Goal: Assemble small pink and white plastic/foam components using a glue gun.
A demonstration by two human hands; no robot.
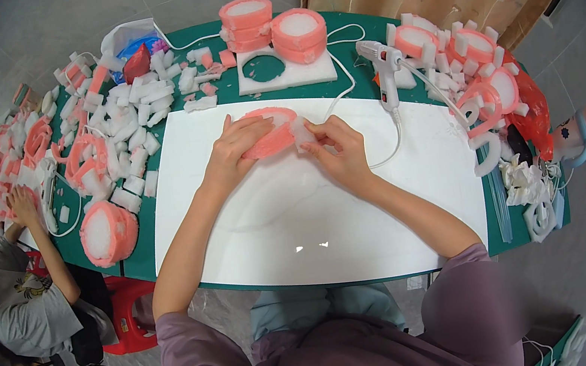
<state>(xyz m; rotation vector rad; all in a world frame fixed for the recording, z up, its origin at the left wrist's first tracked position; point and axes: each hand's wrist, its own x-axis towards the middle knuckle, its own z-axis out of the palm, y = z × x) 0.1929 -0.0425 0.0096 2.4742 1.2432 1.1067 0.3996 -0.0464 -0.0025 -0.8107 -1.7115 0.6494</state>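
Over the white board, my left hand (233,149) grips a round pink foam cup (271,141) with a white foam disc inside. Its fingers reach over the rim onto the white middle. My right hand (339,147) pinches a small white foam block (302,134) between thumb and fingers, against the right side of the pink wall. Whether the block is stuck to that wall I cannot tell. Beyond and to the right, a white hot glue gun (383,63) stands with its cable running down onto the board.
The white board (301,235) covers the middle of a green table (76,249). Stacked pink foam rings (299,34) stand at the back. White foam offcuts (143,92) heap up at left, near a seated co-worker (12,278). More pink foam pieces (473,46) and a red bag (530,109) lie at right.
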